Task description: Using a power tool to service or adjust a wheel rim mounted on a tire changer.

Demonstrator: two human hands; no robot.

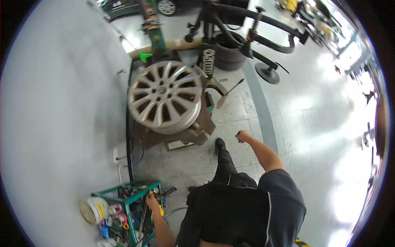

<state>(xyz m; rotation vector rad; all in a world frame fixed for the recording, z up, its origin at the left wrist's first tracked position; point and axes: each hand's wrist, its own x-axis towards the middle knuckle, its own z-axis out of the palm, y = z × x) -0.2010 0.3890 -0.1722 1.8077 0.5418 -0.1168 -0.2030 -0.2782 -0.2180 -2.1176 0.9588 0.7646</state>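
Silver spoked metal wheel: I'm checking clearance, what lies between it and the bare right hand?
In the head view, brown metal support beneath the wheel, then grey tiled floor toward the right hand.

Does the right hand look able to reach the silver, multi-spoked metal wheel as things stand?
Probably, with a lean or step closer: the right hand is apart from the wheel, but the wheel's upper face is uncovered and nothing visible bars its near rim.
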